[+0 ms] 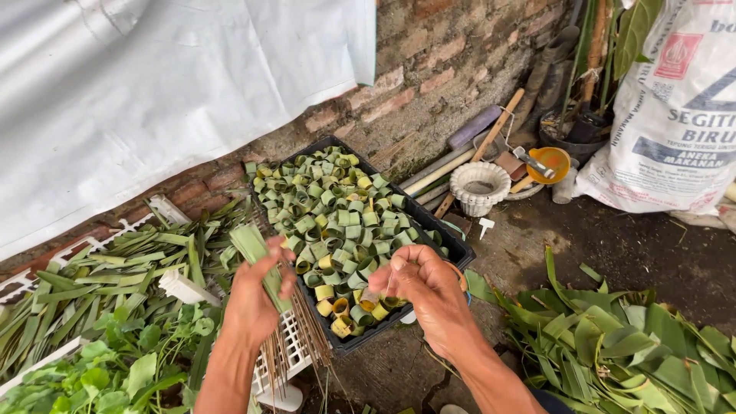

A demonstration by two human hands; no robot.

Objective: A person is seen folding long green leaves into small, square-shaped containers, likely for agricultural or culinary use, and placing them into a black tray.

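Note:
My left hand point(257, 295) grips a folded green leaf strip point(255, 249) together with a bundle of thin brown sticks point(295, 337) that hang down from it. My right hand point(425, 287) is closed, pinching one thin stick point(391, 282) between thumb and fingers. Both hands hover over the near end of a black tray point(460, 249) filled with several small rolled leaf rings point(330, 218), green and yellowish.
Cut green leaf strips point(100, 272) lie on white plastic crates at left, above leafy plants point(100, 376). A pile of broad leaves point(613, 345) lies at right. A white sack point(675, 107), a white basket point(479, 184), tools and a brick wall point(429, 69) stand behind.

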